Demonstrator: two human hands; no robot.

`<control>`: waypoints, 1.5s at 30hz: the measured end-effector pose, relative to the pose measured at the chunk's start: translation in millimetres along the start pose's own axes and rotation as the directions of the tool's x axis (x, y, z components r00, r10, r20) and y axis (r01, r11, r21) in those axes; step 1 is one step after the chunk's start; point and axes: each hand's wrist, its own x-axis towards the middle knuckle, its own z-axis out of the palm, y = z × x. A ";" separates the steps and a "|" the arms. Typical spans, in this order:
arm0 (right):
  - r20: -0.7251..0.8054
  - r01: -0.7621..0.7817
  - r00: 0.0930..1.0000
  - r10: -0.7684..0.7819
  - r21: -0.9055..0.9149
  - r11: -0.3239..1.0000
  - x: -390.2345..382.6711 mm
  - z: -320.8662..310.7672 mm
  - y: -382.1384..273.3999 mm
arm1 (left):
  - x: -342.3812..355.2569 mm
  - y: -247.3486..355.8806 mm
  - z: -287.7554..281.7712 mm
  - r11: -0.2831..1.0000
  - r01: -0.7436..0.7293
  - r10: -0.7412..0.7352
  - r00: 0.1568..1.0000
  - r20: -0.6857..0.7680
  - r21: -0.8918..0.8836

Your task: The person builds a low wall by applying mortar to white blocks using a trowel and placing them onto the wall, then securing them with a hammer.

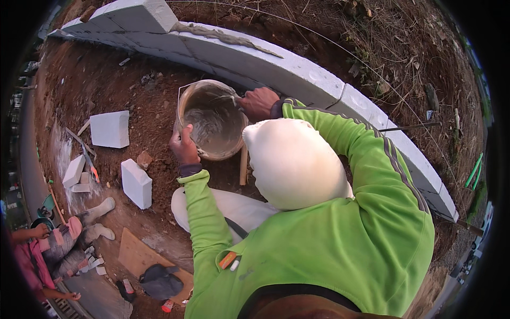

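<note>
A round bucket (pixel 211 156) with wet grey mortar (pixel 210 125) in it stands tilted on the soil beside a low wall. My left hand (pixel 185 146) grips its near-left rim, thumb on the inside. At the right rim is my right hand (pixel 258 103), its fingers closed. A pale, mortar-smeared shape reaches from these fingers into the bucket; I cannot make out its kind. The wall (pixel 255 63) is built of white blocks, and a strip of grey mortar (pixel 228 37) lies along part of its top.
Loose white blocks (pixel 110 129) and a saw with an orange handle (pixel 94 173) lie to the left. A string (pixel 319 34) runs behind the wall. At the lower left are another person's legs (pixel 95 223), a brown board (pixel 138 255) and a dark cloth-like item (pixel 161 282).
</note>
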 end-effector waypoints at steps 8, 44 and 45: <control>0.143 0.248 0.941 -0.308 0.329 0.911 11.9 48.9 -17.4 | -10.0 -5.9 -1.2 0.990 0.029 -0.045 0.992 -0.116 -0.138; -0.261 -0.529 0.813 0.521 0.044 0.848 -110.7 -79.8 84.2 | 4.3 -15.6 -30.6 0.960 0.128 -0.162 0.979 -0.123 -0.247; -0.255 -0.534 0.813 0.523 0.031 0.845 -120.3 -75.7 83.4 | 2.2 -13.9 -30.9 0.963 0.119 -0.149 0.983 -0.106 -0.243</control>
